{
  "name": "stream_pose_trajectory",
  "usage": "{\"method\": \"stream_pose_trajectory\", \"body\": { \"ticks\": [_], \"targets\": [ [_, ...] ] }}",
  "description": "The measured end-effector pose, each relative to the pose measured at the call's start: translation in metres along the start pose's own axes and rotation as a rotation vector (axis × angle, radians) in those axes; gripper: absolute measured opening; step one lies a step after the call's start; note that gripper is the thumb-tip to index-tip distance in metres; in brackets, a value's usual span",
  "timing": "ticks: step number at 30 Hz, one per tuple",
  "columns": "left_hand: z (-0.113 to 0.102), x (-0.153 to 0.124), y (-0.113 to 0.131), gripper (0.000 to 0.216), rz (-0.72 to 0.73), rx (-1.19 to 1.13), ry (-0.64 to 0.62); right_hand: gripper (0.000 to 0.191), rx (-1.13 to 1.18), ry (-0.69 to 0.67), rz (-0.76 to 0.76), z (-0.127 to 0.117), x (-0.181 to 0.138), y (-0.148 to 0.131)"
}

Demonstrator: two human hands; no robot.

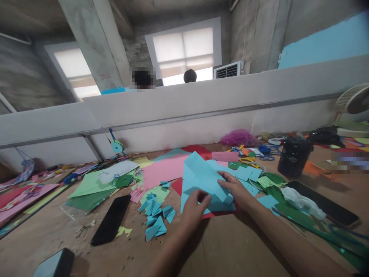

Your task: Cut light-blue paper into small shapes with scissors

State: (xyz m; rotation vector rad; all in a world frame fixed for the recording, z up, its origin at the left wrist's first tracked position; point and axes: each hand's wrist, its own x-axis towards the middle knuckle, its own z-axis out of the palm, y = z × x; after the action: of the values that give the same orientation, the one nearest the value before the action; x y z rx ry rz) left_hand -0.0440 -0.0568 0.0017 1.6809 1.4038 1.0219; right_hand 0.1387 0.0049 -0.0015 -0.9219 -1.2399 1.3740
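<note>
A light blue sheet of paper [198, 175] with creases and a folded edge lies in front of me, over red paper [218, 214]. My left hand [195, 206] is at its lower left part, fingers curled and thumb against the sheet. My right hand [233, 186] grips the right side, fingers across the folded part. Small folded blue paper pieces [154, 207] lie in a heap left of the hands. Several blue paper squares [245, 173] are spread behind my right hand.
A black phone [112, 219] lies at left, a second phone [323, 202] at right beside crumpled white plastic [302, 202]. A dark cup [294, 157] stands at the back right. Pink paper [161, 169] and green sheets [92, 182] cover the back. A white partition [173, 104] borders the table; heads show beyond.
</note>
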Motion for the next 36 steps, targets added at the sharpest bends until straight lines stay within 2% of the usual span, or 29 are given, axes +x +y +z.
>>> {"method": "stream_pose_trajectory", "body": {
  "ticks": [1,4,6,10,14,19,23,28,33,36],
  "targets": [
    [-0.003,0.010,-0.004,0.042,-0.119,-0.142,0.026,0.049,0.009,-0.024,0.003,0.000,-0.002,0.001],
    [-0.006,0.030,-0.015,0.050,-0.281,-0.533,-0.085,0.045,-0.018,-0.117,0.005,0.000,-0.004,0.007],
    [-0.003,0.033,-0.022,0.049,-0.315,-0.648,-0.106,0.041,-0.093,-0.193,-0.006,0.001,-0.005,0.011],
    [0.004,0.028,-0.029,0.052,-0.276,-0.792,-0.003,0.046,-0.228,-0.253,-0.029,0.001,-0.005,0.020],
    [0.001,0.025,-0.033,0.048,-0.289,-0.858,0.063,0.051,-0.292,-0.180,-0.062,-0.003,-0.002,0.026],
    [0.001,0.027,-0.041,0.049,-0.288,-0.798,0.006,0.043,-0.303,-0.159,-0.097,-0.002,-0.003,0.020],
    [0.003,0.031,-0.045,0.047,-0.306,-0.871,0.077,0.037,-0.264,-0.146,-0.069,0.000,-0.009,0.010],
    [0.001,0.031,-0.039,0.045,-0.311,-0.988,0.132,0.052,-0.426,-0.259,-0.170,0.002,-0.015,0.003],
    [0.003,0.028,-0.035,0.042,-0.265,-1.019,0.070,0.050,-0.544,-0.237,-0.162,0.010,-0.018,0.005],
    [0.004,0.025,-0.035,0.045,-0.244,-1.035,0.005,0.032,-0.512,-0.207,-0.153,0.011,-0.016,0.008]
  ]
}}
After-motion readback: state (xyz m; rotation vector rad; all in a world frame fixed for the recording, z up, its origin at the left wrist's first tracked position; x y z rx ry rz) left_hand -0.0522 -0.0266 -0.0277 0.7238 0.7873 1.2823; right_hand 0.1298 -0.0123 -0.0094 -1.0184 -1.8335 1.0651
